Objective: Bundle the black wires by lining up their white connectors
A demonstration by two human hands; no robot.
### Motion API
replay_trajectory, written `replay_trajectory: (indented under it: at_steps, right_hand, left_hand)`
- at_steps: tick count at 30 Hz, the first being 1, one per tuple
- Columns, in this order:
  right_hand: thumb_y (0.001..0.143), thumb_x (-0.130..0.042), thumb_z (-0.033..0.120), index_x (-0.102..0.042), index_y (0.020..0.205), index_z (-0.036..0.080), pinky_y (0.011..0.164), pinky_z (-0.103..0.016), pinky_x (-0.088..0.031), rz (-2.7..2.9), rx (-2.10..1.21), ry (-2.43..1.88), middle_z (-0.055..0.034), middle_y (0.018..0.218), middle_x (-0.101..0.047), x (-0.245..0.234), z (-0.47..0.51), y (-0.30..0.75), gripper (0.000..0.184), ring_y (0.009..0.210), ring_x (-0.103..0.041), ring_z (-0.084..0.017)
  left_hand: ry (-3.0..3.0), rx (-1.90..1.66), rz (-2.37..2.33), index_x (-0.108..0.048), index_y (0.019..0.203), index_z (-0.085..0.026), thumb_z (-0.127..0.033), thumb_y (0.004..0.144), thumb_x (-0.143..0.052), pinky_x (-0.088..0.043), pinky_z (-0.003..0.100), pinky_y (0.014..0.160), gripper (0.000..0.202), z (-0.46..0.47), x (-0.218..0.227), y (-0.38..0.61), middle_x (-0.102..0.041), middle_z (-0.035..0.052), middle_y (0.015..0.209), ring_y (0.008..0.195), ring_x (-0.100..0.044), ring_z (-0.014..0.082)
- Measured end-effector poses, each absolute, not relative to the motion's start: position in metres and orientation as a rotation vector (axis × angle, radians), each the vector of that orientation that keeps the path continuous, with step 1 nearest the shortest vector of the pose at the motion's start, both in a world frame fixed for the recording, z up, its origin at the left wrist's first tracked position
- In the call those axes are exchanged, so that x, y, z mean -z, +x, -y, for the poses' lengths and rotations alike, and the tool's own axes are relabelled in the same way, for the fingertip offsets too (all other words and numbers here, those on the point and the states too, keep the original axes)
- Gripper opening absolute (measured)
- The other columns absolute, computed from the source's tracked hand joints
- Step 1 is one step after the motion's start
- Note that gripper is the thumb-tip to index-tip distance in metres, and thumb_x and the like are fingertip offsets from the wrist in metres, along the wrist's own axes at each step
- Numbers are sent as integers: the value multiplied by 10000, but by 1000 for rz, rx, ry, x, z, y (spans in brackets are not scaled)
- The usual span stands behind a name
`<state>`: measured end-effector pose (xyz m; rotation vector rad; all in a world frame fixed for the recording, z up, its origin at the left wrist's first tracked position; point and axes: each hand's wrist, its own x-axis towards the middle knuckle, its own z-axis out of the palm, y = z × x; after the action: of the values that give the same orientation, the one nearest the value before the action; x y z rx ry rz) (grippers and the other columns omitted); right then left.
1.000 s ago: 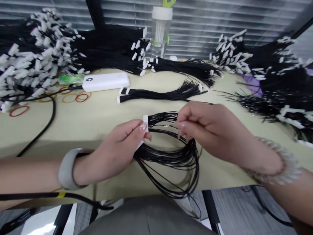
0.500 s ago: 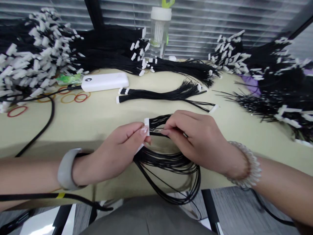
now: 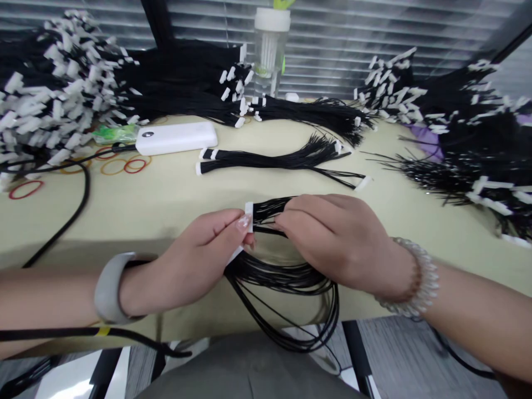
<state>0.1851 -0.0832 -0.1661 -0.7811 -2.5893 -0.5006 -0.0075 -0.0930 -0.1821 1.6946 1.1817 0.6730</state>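
Observation:
My left hand (image 3: 195, 260) is closed, thumb and fingers pinching a white connector (image 3: 249, 215) above the table's front part. Black wires (image 3: 268, 209) run from that connector to the right. My right hand (image 3: 332, 238) is closed too, its fingertips pinching a thin black wire (image 3: 269, 223) just right of the connector. A second white connector (image 3: 235, 255) shows partly below my left fingers. From there a looped bundle of black wires (image 3: 286, 277) hangs down over the table edge, partly hidden by my right hand.
Two wire harnesses (image 3: 266, 160) lie beyond my hands. A white power bank (image 3: 177, 138) and rubber bands (image 3: 135, 164) are at the left. Large piles of harnesses (image 3: 62, 94) stand at the back left and right (image 3: 465, 127), with a clear bottle (image 3: 270, 55) between. A black cable (image 3: 78, 216) crosses the left side.
My right hand has rolled over slightly, with its knuckles turned more toward the camera, and stays near the connector. The left hand has hardly moved.

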Motion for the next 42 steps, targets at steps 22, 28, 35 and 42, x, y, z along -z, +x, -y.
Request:
replay_trajectory:
  at_steps: [22,28,35,42]
  right_hand:
    - [827,-361,156,-556,686,139,452,-255,-282,2607,607,-613,-14,583,-522,157,92,184,242,466,-359,-87]
    - [838,-349,159,-546,630,153,475,-249,-312,2598,588,-613,-12,585,-535,156,93,185,287,474,-379,-73]
    - [829,-368,151,-558,634,142,471,-252,-335,2586,592,-555,-17,579,-547,156,91,183,272,477,-409,-86]
    - [842,-334,136,-543,646,138,476,-256,-324,2641,594,-531,-13,570,-532,154,92,182,287,481,-414,-86]
  left_hand:
    - [1661,-645,-1134,-456,628,-182,-349,860,-321,-357,225,574,317,94,182,-7,-478,-27,612,588,-419,111]
    - [1696,-643,-1139,-461,627,-180,-348,862,-316,-357,224,579,323,93,183,-9,-481,-25,610,596,-422,114]
    - [1699,-636,-1122,-465,624,-171,-335,865,-324,-359,207,562,323,93,182,-9,-474,-32,600,581,-414,101]
    - [1677,-631,-1123,-465,629,-175,-340,861,-334,-362,207,556,313,93,183,-9,-471,-33,599,576,-414,100]
